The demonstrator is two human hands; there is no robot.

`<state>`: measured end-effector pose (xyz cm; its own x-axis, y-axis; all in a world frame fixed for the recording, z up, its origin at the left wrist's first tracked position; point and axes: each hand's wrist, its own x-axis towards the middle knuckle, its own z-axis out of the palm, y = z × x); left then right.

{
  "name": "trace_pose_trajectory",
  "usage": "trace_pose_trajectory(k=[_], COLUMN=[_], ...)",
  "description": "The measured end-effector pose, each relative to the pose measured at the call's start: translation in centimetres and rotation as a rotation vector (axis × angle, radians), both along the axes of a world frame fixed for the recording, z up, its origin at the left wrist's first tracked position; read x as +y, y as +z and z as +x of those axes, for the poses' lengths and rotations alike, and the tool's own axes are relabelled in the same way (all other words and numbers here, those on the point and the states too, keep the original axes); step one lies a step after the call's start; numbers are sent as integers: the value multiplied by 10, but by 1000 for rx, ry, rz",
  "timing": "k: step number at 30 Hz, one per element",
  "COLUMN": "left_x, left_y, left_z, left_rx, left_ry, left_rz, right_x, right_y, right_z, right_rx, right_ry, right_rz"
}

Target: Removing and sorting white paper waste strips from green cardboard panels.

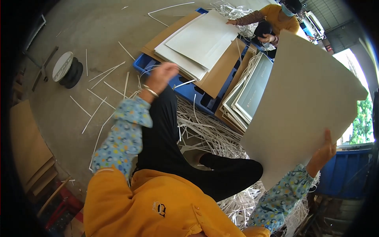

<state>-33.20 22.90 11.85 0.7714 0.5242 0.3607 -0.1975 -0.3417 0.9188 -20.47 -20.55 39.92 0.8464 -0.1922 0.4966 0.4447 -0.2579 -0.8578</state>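
Note:
My right hand (324,153) grips the lower right edge of a large grey cardboard sheet (304,98), with one finger stretched along its face. The sheet stands tilted on my right side, its lower part by my knee. My left hand (162,77) is raised over the near left corner of a blue pallet (144,63), slightly blurred, its fingers curled together. A thin pale strip curves beside it; whether the fingers hold it is unclear. Ahead lies a stack of white sheets (205,39) on brown cardboard (216,81). Right of it sits a pile of printed grey-green boards (252,89).
White offcut strips (209,126) heap around my legs, and others lie scattered over the floor (102,23). A strap reel (65,67) stands at left. A co-worker (276,19) sits beyond the pallet, one hand at the white stack. A blue bin (343,173) is at right.

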Motion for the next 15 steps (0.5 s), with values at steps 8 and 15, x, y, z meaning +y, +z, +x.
trace_pose_trajectory(k=[8, 15], left_x=[-234, -256], left_y=[-103, -87], left_z=[79, 80], left_rx=[463, 23], left_ry=[-507, -513], left_rz=[-949, -1720], right_x=[8, -1], right_y=[47, 54], right_z=[-7, 5], right_rx=[-559, -380], right_ry=[-236, -73], right_rz=[-752, -228])
